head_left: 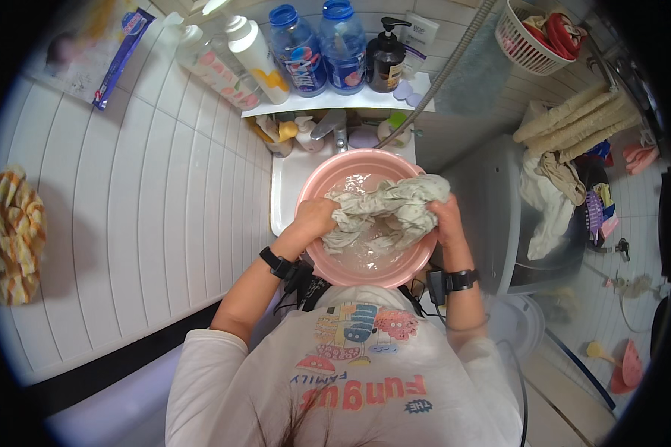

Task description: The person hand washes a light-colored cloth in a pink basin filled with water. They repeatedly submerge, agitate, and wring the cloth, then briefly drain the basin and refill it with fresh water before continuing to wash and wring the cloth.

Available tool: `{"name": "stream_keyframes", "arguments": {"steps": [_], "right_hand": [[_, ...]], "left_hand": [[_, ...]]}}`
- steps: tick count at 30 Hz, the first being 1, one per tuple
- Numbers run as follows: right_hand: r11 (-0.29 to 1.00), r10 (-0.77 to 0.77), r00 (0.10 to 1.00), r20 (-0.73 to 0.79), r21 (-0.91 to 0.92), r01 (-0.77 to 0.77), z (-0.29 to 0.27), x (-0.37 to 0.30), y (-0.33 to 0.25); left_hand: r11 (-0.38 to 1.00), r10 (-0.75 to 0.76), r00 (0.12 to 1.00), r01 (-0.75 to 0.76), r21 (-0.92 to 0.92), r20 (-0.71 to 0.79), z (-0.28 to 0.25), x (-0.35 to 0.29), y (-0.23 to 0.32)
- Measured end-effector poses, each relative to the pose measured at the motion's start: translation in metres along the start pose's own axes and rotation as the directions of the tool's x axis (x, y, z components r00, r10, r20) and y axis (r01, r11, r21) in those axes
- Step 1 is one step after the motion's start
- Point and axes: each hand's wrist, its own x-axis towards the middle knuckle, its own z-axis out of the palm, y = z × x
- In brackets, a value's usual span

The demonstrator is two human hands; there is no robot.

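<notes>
A pale, wet, bunched cloth (pixel 386 201) stretches across a pink basin (pixel 310 257) that holds water. My left hand (pixel 317 218) is closed on the cloth's left end, just inside the basin's left rim. At the right rim, my right hand (pixel 446 217) grips the other end, which is lifted a little above the water. The cloth's middle is gathered and twisted, and part of it hangs down into the water. Both wrists wear black straps with small devices.
The basin rests on a white sink (pixel 283 195) below a metal faucet (pixel 340 134). Behind, a white shelf (pixel 276 109) carries several bottles, including a dark pump bottle (pixel 385 61). To the right stands a grey washing machine (pixel 492 216) with clothes on top. A shower hose (pixel 462 56) hangs nearby.
</notes>
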Motion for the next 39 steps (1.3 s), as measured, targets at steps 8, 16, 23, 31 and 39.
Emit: {"name": "stream_keyframes", "arguments": {"steps": [8,16,23,31,39], "right_hand": [[0.989,0.064,0.998,-0.001,-0.131,-0.063,-0.026,0.000,-0.016],[0.998,0.059,0.996,0.068,0.034,-0.062,0.007,-0.002,0.001],[0.985,0.137,0.955,0.262,-0.137,-0.103,0.050,-0.014,-0.025],[0.764,0.037,0.980,0.193,-0.637,0.097,0.040,-0.010,-0.047],[0.754,0.008,0.970,0.242,-0.639,0.153,0.024,0.002,-0.012]], "left_hand": [[0.465,-0.147,0.910,-0.283,-0.839,-0.388,-0.034,-0.028,-0.029],[0.796,0.265,0.964,-0.209,-0.568,0.016,-0.006,-0.026,-0.015],[0.841,0.208,0.846,-0.411,-0.352,-0.491,-0.004,-0.001,0.045],[0.625,0.305,0.926,-0.372,-0.686,-0.224,-0.032,0.007,0.047],[0.570,0.467,0.854,-0.490,-0.660,-0.230,-0.053,-0.010,0.038]]}}
